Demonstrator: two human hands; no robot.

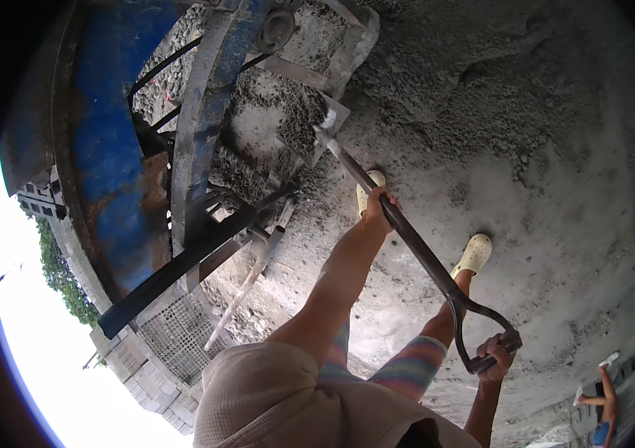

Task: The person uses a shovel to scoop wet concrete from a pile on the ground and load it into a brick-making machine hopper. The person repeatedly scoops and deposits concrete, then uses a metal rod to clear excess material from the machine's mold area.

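A long-handled shovel (pixel 423 257) slants across the middle, its D-shaped grip at the lower right. My left hand (pixel 382 209) is wrapped round the shaft, partway down toward the blade. On the D-shaped grip my right hand (pixel 498 356) is closed. The metal shovel blade (pixel 341 114) lies low at the foot of a grey, damp-looking gravelly pile (pixel 296 112), with some of that material on it. Part of the blade's edge is hidden by the material.
A large blue, rusty machine (pixel 120 142) with a curved metal rim (pixel 209 112) stands at the left. A dark bar (pixel 183 272) juts out below it. More grey gravelly mix (pixel 474 89) spreads at the far right. Another person (pixel 607 407) is at the lower right.
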